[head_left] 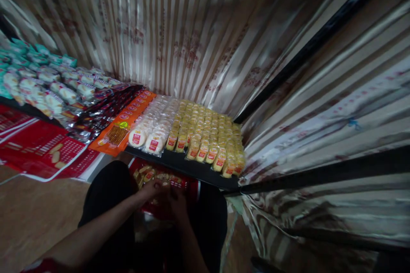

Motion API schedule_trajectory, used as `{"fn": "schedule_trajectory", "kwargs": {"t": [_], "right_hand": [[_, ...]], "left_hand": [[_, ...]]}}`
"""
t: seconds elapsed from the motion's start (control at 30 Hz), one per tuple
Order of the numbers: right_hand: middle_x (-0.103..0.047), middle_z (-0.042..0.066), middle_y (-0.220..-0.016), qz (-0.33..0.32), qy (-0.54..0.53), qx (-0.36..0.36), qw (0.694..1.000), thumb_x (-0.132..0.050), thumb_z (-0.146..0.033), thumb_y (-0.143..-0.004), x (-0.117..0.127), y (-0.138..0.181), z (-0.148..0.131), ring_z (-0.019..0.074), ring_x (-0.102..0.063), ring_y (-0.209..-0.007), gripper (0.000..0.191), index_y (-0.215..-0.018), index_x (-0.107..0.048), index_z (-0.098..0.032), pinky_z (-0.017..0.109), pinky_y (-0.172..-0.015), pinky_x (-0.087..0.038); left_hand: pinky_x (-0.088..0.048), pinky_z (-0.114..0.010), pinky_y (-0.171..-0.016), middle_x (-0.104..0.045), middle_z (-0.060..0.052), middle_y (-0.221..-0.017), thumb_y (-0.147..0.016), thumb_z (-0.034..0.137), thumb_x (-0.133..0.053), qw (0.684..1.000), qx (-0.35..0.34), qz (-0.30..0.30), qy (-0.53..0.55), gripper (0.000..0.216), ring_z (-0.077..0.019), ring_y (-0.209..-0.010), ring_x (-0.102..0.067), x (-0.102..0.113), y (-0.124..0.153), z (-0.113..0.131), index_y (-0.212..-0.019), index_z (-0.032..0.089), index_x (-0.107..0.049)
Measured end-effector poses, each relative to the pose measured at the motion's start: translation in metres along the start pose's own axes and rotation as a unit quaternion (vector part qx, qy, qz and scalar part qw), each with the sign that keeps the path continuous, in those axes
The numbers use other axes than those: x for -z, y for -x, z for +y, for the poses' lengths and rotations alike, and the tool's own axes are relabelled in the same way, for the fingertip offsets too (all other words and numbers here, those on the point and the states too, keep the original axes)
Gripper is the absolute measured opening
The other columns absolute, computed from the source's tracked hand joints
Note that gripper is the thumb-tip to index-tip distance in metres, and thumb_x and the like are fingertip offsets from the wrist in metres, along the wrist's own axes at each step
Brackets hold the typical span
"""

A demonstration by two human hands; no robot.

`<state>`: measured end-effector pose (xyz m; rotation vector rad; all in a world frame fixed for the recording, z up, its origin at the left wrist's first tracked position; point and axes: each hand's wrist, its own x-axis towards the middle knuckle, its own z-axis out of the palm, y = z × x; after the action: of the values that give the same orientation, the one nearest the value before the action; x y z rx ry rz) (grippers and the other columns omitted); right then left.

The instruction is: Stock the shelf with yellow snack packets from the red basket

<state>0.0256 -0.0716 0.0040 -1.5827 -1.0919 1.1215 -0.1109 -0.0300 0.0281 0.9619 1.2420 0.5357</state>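
Between my knees, a red bag [188, 187] shows small yellowish wrapped snacks [149, 175] at its top. My left hand [154, 188] is over the bag with its fingers curled together. Close beside it on the right, my right hand [177, 200] also has its fingers bent inward. A small pale spot lies between the fingertips, too dim and blurred to name. Just beyond the hands, packs of yellow wrapped biscuits [208, 136] and white round rice crackers [153, 136] stand in rows on a dark shelf [179, 168].
Left along the shelf are an orange snack packet [120, 130], dark shiny packets [99, 113], white wrapped snacks [54, 89] and green packets [35, 55]. A large red bag [48, 149] hangs below. A striped curtain [179, 21] and dark metal bars [304, 47] bound the back and right.
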Motion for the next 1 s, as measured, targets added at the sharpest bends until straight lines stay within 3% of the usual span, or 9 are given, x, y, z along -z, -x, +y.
{"fn": "schedule_trajectory", "kwargs": {"t": [0.1,0.2,0.3,0.37,0.53,0.7,0.9,1.0], "right_hand": [[-0.07,0.005,-0.092,-0.011,-0.044,0.01,0.999,-0.055,-0.021,-0.064,0.003,0.005,-0.018,0.0226,-0.065,-0.088,0.028,-0.089,-0.065,-0.022,0.038,-0.081,-0.05],[-0.07,0.005,-0.089,0.001,-0.042,0.017,0.999,-0.057,-0.026,-0.066,0.005,0.006,-0.04,0.0213,-0.066,-0.078,0.028,-0.093,-0.063,-0.022,0.036,-0.072,-0.053],[-0.07,0.005,-0.088,-0.034,-0.081,0.031,0.996,-0.056,-0.032,-0.071,0.008,0.004,-0.061,0.0177,-0.065,-0.068,0.03,-0.098,-0.06,-0.021,0.031,-0.063,-0.054],[-0.069,0.005,-0.088,-0.03,-0.106,0.041,0.993,-0.057,-0.035,-0.071,0.01,0.001,-0.071,0.0164,-0.064,-0.067,0.032,-0.1,-0.059,-0.02,0.03,-0.063,-0.054],[-0.069,0.004,-0.081,0.048,-0.132,0.032,0.99,-0.063,-0.034,-0.067,0.021,-0.008,-0.087,0.0151,-0.063,-0.068,0.035,-0.097,-0.059,-0.018,0.028,-0.068,-0.052],[-0.069,0.005,-0.08,0.08,-0.158,0.026,0.984,-0.066,-0.036,-0.064,0.031,-0.011,-0.089,0.0164,-0.064,-0.07,0.036,-0.095,-0.059,-0.016,0.028,-0.067,-0.052],[-0.069,0.005,-0.082,0.089,-0.175,0.01,0.98,-0.066,-0.037,-0.064,0.034,-0.009,-0.078,0.0174,-0.065,-0.072,0.04,-0.097,-0.058,-0.016,0.029,-0.07,-0.052],[-0.07,0.005,-0.08,0.09,-0.182,0.011,0.979,-0.066,-0.037,-0.065,0.035,-0.008,-0.078,0.0172,-0.065,-0.071,0.038,-0.096,-0.058,-0.016,0.028,-0.069,-0.052]], "left_hand": [[-0.032,-0.019,-0.046,-0.041,0.009,-0.055,-0.053,0.042,-0.07,0.999,-0.045,0.009,0.011,0.039,-0.0067,-0.047,-0.041,-0.001,0.008,0.014,-0.069,0.019,-0.043],[-0.036,-0.019,-0.047,-0.045,0.008,-0.062,-0.057,0.04,-0.068,0.995,-0.087,-0.014,0.035,0.038,-0.0062,-0.05,-0.043,-0.003,0.018,0.033,-0.076,0.02,-0.042],[-0.04,-0.02,-0.049,-0.05,0.006,-0.068,-0.061,0.037,-0.065,0.991,-0.122,-0.053,0.032,0.034,-0.0076,-0.054,-0.048,-0.004,0.024,0.055,-0.08,0.019,-0.044],[-0.043,-0.022,-0.053,-0.055,0.003,-0.072,-0.064,0.036,-0.062,0.987,-0.151,-0.048,0.005,0.031,-0.0099,-0.059,-0.052,-0.004,0.024,0.068,-0.084,0.017,-0.048],[-0.046,-0.029,-0.074,-0.061,-0.006,-0.094,-0.076,0.03,-0.05,0.956,-0.232,0.113,-0.139,0.028,-0.0134,-0.074,-0.056,-0.01,0.014,0.097,-0.098,0.015,-0.054],[-0.046,-0.029,-0.08,-0.055,-0.007,-0.105,-0.08,0.02,-0.046,0.88,-0.319,0.237,-0.26,0.029,-0.0131,-0.08,-0.057,-0.025,0.001,0.125,-0.108,0.016,-0.05],[-0.045,-0.029,-0.082,-0.05,-0.008,-0.115,-0.083,0.027,-0.048,0.812,-0.308,0.323,-0.375,0.035,-0.0191,-0.102,-0.052,-0.043,-0.018,0.153,-0.117,0.019,-0.044],[-0.046,-0.028,-0.077,-0.046,-0.009,-0.121,-0.084,0.031,-0.046,0.782,-0.299,0.339,-0.43,0.038,-0.0203,-0.102,-0.052,-0.049,-0.026,0.16,-0.121,0.02,-0.041]]}}
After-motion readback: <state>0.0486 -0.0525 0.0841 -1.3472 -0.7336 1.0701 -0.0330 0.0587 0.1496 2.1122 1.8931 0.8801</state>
